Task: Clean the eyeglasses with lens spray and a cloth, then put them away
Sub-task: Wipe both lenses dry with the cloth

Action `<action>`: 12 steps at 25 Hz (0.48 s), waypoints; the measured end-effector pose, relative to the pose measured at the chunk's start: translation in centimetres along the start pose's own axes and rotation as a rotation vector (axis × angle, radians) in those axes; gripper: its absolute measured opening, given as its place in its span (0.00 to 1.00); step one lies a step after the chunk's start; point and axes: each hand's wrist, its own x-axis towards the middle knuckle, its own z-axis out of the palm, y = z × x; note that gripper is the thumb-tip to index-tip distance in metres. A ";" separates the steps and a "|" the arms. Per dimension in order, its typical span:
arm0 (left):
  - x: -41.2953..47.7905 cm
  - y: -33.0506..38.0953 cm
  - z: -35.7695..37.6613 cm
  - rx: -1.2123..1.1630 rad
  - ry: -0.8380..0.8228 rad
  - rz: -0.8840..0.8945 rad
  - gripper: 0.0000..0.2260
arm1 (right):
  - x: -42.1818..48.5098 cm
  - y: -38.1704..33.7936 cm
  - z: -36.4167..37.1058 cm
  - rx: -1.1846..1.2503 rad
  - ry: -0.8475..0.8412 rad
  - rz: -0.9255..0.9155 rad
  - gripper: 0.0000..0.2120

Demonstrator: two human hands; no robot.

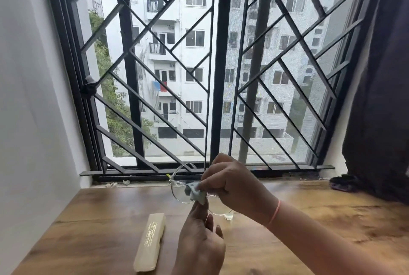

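Observation:
Clear-framed eyeglasses (179,190) are held up over the wooden desk (99,219), lenses facing me and temples pointing toward the window. My left hand (200,243) grips them from below near the bridge. My right hand (230,184) pinches a small pale green cloth (197,194) against the inner edge of the lens on the left. A small clear spray bottle (229,216) stands on the desk behind my hands, mostly hidden. A long cream glasses case (151,244) lies shut on the desk to the lower left.
A barred window (212,75) runs along the desk's far edge. A dark curtain (380,97) hangs at the right, with a dark bundle (343,182) at its foot. A white wall (33,119) bounds the left side.

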 end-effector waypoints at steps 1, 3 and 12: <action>0.0 0.1 -0.3 0.088 0.065 0.012 0.06 | -0.2 0.2 -0.2 -0.016 -0.002 -0.005 0.04; 0.3 0.8 -0.6 0.104 0.061 -0.006 0.06 | -0.7 0.4 -0.4 -0.027 -0.007 -0.006 0.03; 0.8 1.3 -0.3 0.081 0.047 0.013 0.06 | -2.7 0.9 -2.0 -0.115 0.006 -0.053 0.07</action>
